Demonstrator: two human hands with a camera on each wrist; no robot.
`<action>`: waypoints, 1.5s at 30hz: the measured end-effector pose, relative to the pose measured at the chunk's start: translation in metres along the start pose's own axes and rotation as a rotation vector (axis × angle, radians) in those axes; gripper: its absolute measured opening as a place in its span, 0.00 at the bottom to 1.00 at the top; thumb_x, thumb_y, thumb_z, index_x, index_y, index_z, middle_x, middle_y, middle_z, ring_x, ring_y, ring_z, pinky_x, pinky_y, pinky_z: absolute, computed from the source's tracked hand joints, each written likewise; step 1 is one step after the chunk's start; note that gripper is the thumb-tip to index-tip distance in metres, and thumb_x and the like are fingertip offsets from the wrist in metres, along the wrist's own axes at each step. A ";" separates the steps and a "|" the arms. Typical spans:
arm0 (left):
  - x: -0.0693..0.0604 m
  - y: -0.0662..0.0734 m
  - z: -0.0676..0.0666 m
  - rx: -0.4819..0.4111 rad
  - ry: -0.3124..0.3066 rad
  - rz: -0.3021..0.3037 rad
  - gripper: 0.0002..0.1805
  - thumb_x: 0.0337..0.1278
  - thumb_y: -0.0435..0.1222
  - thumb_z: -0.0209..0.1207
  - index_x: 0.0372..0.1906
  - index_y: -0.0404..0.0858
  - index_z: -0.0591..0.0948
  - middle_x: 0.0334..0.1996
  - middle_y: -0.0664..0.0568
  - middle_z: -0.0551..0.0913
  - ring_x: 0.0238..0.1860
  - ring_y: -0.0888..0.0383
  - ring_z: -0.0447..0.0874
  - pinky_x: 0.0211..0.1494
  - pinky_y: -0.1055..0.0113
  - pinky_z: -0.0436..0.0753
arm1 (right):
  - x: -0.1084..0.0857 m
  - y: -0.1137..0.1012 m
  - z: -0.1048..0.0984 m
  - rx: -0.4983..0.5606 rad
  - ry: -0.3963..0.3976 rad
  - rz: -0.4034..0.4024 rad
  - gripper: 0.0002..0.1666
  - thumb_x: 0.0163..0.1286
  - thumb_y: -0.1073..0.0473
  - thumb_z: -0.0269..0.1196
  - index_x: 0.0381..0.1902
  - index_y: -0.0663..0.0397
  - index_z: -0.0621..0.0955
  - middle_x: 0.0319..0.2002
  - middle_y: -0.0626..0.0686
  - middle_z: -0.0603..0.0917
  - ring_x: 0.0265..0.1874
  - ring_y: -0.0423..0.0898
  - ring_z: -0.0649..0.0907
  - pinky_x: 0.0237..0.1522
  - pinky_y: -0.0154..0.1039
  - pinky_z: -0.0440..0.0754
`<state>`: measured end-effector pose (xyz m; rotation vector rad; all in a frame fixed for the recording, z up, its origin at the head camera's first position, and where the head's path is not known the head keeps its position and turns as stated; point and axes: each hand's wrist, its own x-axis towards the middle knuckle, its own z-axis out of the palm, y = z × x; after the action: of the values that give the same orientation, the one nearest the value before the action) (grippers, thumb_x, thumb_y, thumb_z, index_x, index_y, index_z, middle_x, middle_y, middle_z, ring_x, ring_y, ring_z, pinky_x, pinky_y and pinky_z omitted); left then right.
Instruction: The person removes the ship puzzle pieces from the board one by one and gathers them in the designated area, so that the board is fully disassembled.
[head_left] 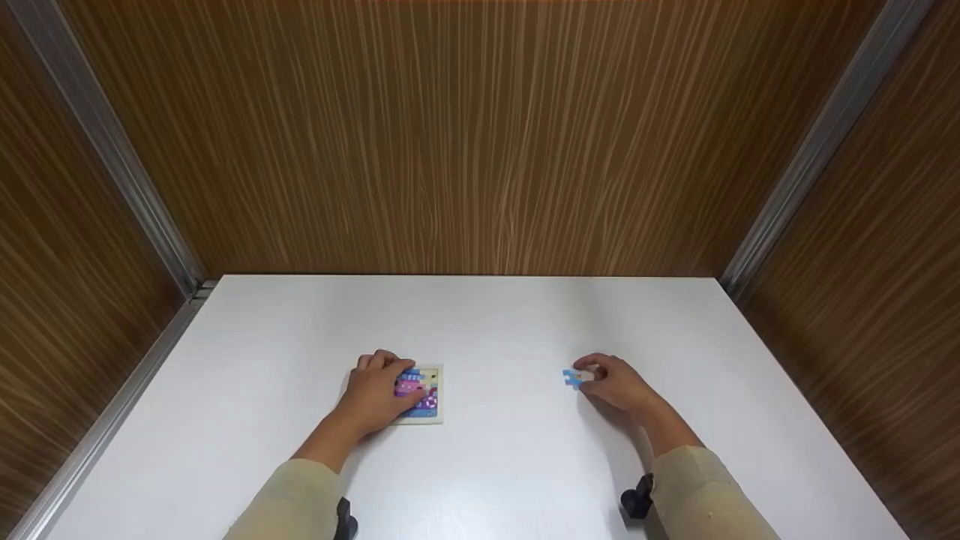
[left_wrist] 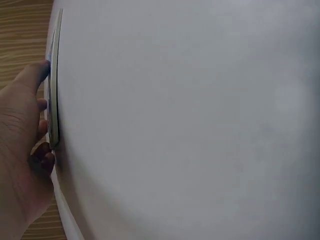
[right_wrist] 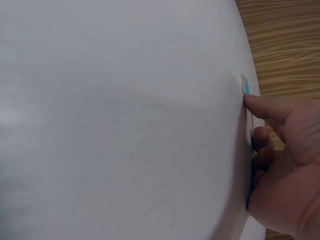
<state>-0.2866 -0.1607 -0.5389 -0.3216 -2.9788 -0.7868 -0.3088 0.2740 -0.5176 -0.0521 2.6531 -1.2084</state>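
A small framed jigsaw puzzle [head_left: 430, 390] with a pale border and a pink, purple and blue picture lies on the white table. My left hand [head_left: 376, 391] holds it from the left, thumb and index finger on its face; the hand hides its left part. In the left wrist view, the pale edge of the puzzle [left_wrist: 56, 95] appears beside the left hand [left_wrist: 20, 130], with some fingers curled at one corner. Off to the right, my right hand [head_left: 619, 384] pinches a light blue jigsaw piece [head_left: 571, 377] between thumb and index finger. The piece [right_wrist: 246, 86] shows edge-on in the right wrist view.
The white table [head_left: 495, 465] extends between and around both hands. Brown wood-grain panels [head_left: 465, 135] stand behind it and at both sides, with grey metal posts [head_left: 825, 142] at the corners. A small black device [head_left: 637, 496] sits at the right cuff.
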 end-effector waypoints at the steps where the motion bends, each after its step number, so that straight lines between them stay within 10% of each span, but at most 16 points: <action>1: 0.000 0.000 0.000 0.011 -0.002 -0.003 0.36 0.68 0.58 0.68 0.72 0.44 0.80 0.69 0.43 0.76 0.72 0.40 0.68 0.73 0.40 0.70 | 0.000 0.000 0.000 0.000 0.000 -0.006 0.24 0.74 0.61 0.69 0.66 0.53 0.83 0.44 0.53 0.75 0.45 0.49 0.73 0.45 0.40 0.73; 12: -0.006 -0.009 -0.006 -0.079 0.019 -0.025 0.36 0.65 0.56 0.73 0.71 0.43 0.80 0.73 0.44 0.75 0.76 0.40 0.69 0.80 0.37 0.68 | 0.001 -0.007 -0.001 0.031 -0.012 0.031 0.25 0.76 0.61 0.65 0.68 0.56 0.80 0.48 0.57 0.80 0.43 0.48 0.78 0.44 0.38 0.77; 18: -0.007 -0.017 -0.004 -0.166 0.030 -0.069 0.33 0.62 0.56 0.75 0.67 0.45 0.82 0.72 0.44 0.76 0.77 0.39 0.67 0.80 0.37 0.68 | 0.005 -0.036 0.004 -0.013 0.122 -0.030 0.21 0.79 0.62 0.59 0.66 0.62 0.80 0.39 0.54 0.81 0.31 0.44 0.79 0.33 0.37 0.78; 31: -0.010 -0.015 0.000 -0.131 0.048 -0.078 0.34 0.59 0.57 0.77 0.63 0.43 0.83 0.69 0.44 0.78 0.75 0.38 0.68 0.80 0.38 0.68 | 0.010 -0.114 0.094 -0.002 0.050 -0.289 0.13 0.73 0.63 0.69 0.54 0.55 0.86 0.40 0.57 0.82 0.37 0.46 0.80 0.41 0.39 0.78; 45: -0.013 -0.013 0.000 -0.198 0.031 -0.090 0.26 0.65 0.50 0.74 0.62 0.44 0.84 0.69 0.46 0.77 0.77 0.39 0.66 0.81 0.38 0.69 | 0.024 -0.135 0.163 0.010 -0.072 -0.295 0.16 0.71 0.58 0.73 0.55 0.54 0.87 0.41 0.53 0.79 0.41 0.45 0.76 0.48 0.41 0.74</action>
<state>-0.2763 -0.1743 -0.5468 -0.1811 -2.9092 -1.0893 -0.3049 0.0609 -0.5245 -0.4909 2.6420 -1.2765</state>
